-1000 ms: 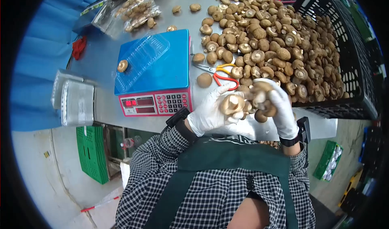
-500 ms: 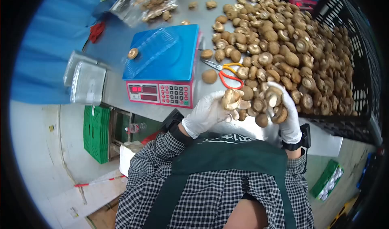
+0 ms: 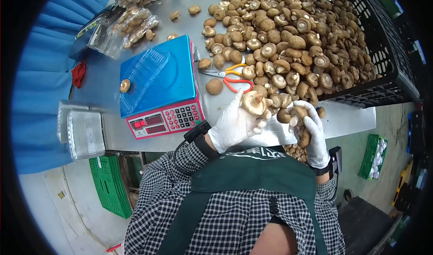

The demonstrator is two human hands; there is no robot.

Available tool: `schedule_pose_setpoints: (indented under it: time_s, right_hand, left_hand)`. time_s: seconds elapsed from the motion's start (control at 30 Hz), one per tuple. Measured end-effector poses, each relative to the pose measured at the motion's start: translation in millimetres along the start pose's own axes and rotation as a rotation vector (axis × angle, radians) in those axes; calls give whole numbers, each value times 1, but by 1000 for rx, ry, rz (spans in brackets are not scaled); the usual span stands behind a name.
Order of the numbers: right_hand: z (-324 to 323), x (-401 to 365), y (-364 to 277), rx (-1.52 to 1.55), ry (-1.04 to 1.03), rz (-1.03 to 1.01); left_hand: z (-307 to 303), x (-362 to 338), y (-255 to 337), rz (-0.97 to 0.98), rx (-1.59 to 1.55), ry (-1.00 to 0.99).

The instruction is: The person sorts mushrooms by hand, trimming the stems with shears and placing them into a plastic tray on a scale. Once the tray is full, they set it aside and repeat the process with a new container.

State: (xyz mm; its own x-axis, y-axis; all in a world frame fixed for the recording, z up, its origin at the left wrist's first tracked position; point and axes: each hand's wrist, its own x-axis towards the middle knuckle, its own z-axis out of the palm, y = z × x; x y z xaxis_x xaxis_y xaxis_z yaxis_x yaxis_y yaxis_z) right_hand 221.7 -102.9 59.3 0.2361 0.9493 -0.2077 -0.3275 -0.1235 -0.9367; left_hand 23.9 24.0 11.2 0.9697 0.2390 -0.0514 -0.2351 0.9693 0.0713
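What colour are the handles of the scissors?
The scissors have one red and one yellow handle; head view.

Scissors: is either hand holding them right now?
No, the scissors lie on the table beside the scale; the left hand and right hand hold mushrooms.

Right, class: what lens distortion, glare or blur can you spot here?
Head view: fisheye bends the scale and crate edges; a dark vignette rings the frame; glare whitens the clear tray on the scale; the mushroom in the left hand is sharp.
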Motion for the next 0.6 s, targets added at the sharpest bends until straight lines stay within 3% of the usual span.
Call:
schedule_pose_setpoints:
  time_s: [0.07, 0.13, 0.2, 0.23, 0.27, 0.33, 0.37, 0.47, 0.6]
  right_hand:
    - [9, 0, 4, -111, -18, -67]
    - [17, 1, 7, -162, -61, -46]
    - [21, 5, 15, -217, -119, -9]
    - [24, 9, 19, -224, -128, 21]
    - [28, 12, 23, -231, -139, 52]
    - [35, 16, 31, -198, -149, 110]
    - [40, 19, 31, -174, -173, 128]
    - [61, 26, 25, -139, -239, 178]
    - [75, 38, 30, -141, -269, 206]
  left_hand:
    - [8, -7, -1, 118, -18, 216]
    - [16, -14, 4, 150, 41, 158]
    - [28, -20, 1, 353, 758, 475]
    - [21, -24, 0, 533, 964, 503]
    - [19, -28, 3, 551, 959, 506]
    - [24, -37, 10, 921, 1614, 553]
    - [29, -48, 14, 816, 1796, 663]
    - [27, -59, 24, 958, 2043, 583]
    - [27, -70, 30, 1009, 2090, 617]
